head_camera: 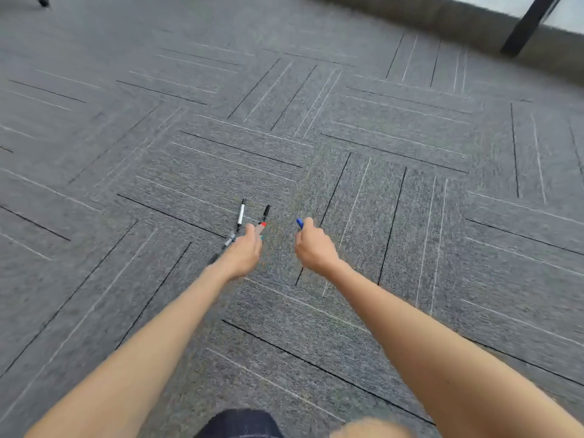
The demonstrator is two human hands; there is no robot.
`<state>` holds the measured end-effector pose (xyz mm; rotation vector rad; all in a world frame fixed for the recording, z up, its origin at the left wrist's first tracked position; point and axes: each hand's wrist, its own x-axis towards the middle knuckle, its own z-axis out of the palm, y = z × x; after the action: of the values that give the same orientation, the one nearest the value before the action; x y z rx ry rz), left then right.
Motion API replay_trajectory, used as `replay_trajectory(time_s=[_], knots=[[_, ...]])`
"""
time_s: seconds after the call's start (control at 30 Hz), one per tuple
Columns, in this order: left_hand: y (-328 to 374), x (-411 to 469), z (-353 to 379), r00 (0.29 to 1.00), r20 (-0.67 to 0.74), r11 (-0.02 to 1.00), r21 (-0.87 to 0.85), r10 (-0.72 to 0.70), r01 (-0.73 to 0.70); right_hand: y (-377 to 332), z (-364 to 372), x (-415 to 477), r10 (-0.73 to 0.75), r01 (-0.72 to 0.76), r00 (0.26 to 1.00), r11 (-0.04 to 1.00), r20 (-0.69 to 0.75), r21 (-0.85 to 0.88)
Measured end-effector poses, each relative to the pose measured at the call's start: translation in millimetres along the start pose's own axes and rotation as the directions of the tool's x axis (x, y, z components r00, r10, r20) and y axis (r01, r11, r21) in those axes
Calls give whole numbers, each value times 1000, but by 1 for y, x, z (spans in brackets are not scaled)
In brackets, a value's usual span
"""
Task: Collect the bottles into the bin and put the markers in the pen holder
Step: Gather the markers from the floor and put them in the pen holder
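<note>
Gripping a blue marker (300,223) with my right hand (314,248), I pinch a red marker (264,218) with my left hand (243,252); a white marker (241,214) lies beside it on carpet (410,216).

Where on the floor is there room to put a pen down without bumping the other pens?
Bare carpet spreads to the right of the right hand, which holds the blue marker, out toward the dark post. Far left of the left hand is bare too. Crowded: just ahead of the left hand, around the white marker and red-banded marker.
</note>
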<state>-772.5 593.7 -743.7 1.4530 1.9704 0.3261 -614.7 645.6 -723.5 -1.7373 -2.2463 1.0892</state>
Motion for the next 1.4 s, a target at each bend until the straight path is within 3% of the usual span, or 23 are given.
replay_trajectory(time_s=[0.17, 0.5, 0.73, 0.97, 1.17, 1.3, 1.4], knots=[[-30, -24, -59, 995, -12, 947, -306, -101, 92, -72, 4, 0, -42, 41, 999, 996, -19, -77], [-79, 11, -78, 981, -36, 943, -284, -193, 175, -100, 56, 79, -38, 57, 989, 990, 142, -129], [-127, 57, -46, 945, -113, 941, -183, -308, 285, -88, 99, 152, 0, 23, 992, 983, 125, -183], [-160, 70, -24, 907, -171, 899, -291, -384, 326, -78, 140, 196, 35, -11, 995, 968, 92, -252], [-173, 69, -21, 866, -179, 829, -429, -467, 358, -75, 157, 189, -184, 197, 980, 924, 69, -329], [-182, 63, -27, 813, -239, 779, -515, -532, 358, -74, 152, 171, -387, 441, 897, 827, 215, -350], [-189, 55, -30, 764, -278, 752, -541, -582, 376, -76, 147, 158, -451, 547, 830, 770, 327, -328]])
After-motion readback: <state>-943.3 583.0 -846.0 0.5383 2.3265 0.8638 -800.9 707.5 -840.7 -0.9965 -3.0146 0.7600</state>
